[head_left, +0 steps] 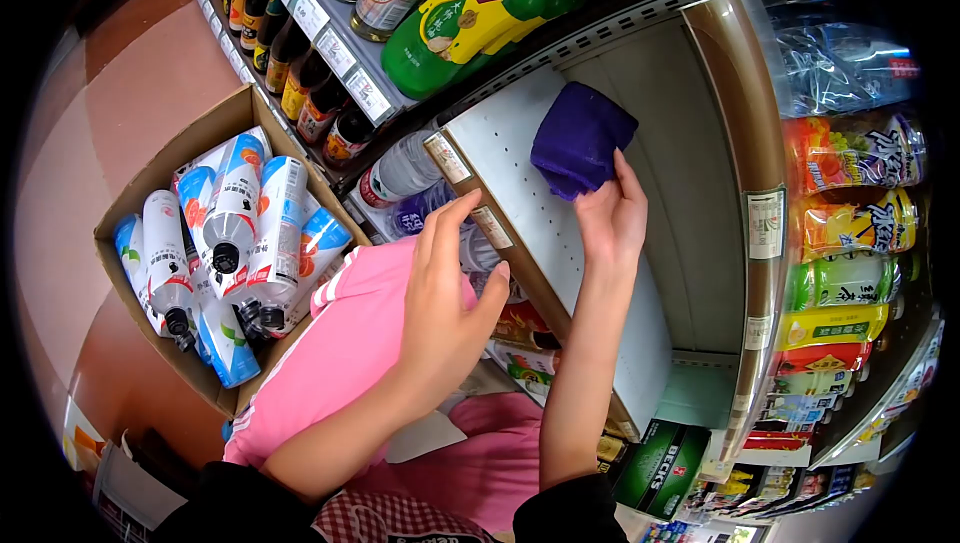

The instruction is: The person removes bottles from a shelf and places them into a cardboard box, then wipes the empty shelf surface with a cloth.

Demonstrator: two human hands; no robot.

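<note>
My right hand [612, 211] grips one corner of a folded purple cloth [583, 138]. The cloth rests against the white perforated shelf board [510, 108], near its inner end. My left hand [450, 288] is open over my pink-clad knee [365, 293], thumb apart from the fingers. Nothing lies in that hand, and its fingertips are close to the shelf's brown front edge with price tags [492, 227]. A cardboard box [130, 228] of several bottles [232, 208] with white, blue and orange labels stands to the left of my knee.
Large green oil bottles [470, 13] and sauce bottles [290, 58] fill the shelves at the top. At right, another shelf holds drink bottles [850, 223]. Clear bottles [405, 168] sit under the board. A green Beck's carton [660, 468] is at the bottom.
</note>
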